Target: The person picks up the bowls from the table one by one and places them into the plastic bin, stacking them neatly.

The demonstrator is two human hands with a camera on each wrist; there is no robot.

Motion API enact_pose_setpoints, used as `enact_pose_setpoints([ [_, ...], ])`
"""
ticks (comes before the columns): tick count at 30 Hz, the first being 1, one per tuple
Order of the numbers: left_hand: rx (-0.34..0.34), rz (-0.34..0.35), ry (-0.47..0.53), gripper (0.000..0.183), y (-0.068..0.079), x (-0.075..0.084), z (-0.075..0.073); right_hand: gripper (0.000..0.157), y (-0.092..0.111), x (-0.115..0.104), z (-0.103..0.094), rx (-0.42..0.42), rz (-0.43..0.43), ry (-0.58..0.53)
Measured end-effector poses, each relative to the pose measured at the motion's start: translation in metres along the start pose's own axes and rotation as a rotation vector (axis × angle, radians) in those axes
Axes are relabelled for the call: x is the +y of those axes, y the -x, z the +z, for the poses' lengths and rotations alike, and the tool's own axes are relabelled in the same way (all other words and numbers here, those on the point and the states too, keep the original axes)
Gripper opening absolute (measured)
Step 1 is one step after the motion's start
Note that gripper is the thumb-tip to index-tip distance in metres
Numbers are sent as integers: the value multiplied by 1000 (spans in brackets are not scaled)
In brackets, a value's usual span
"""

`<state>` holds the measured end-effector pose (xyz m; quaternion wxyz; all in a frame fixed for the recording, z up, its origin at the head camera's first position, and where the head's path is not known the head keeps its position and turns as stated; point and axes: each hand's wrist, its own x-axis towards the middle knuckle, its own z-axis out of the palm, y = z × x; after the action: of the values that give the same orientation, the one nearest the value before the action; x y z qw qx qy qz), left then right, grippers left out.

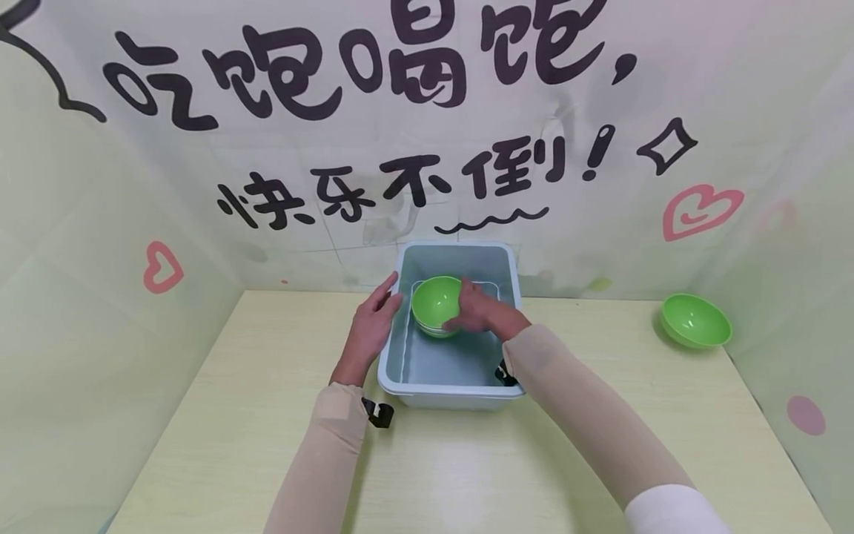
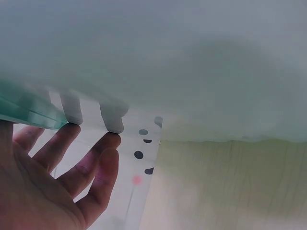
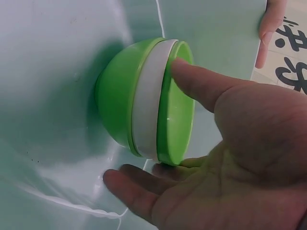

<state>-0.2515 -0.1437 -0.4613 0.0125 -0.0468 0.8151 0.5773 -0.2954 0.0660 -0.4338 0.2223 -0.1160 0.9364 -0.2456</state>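
A light blue plastic bin [image 1: 447, 390] stands on the table. Inside it is a stack of bowls: a green top bowl [image 1: 437, 300], a white bowl [image 3: 149, 100] under its rim and a lower green bowl [image 3: 115, 93]. My right hand [image 1: 477, 308] reaches into the bin at the stack's right side. In the right wrist view its thumb lies at the top bowl's rim, and the other fingers spread loosely by the opposite rim. My left hand [image 1: 373, 322] rests against the bin's left outer wall, with fingertips [image 2: 112, 140] on the plastic.
Another green bowl [image 1: 696, 321] sits at the table's right back corner, near the side cloth. The pale wooden table [image 1: 454, 475] extends around the bin. A white cloth backdrop [image 1: 600, 245] with black writing and pink hearts rises behind and along both sides.
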Motion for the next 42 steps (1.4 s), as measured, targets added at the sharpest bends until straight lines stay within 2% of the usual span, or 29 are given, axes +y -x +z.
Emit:
enact_pose_setpoints([
  [12,-2,13,4,49,-1,3,1,107,3,0,-4,-26,35,8],
  [19,3,10,4,49,-2,1,3,106,3,1,-6,-29,23,-7],
  [32,-7,-7,-18,49,-4,-2,4,106,5,-1,-8,58,-31,-42],
  [42,6,-5,-15,50,0,-2,0,101,10,-9,-12,137,-114,-42],
])
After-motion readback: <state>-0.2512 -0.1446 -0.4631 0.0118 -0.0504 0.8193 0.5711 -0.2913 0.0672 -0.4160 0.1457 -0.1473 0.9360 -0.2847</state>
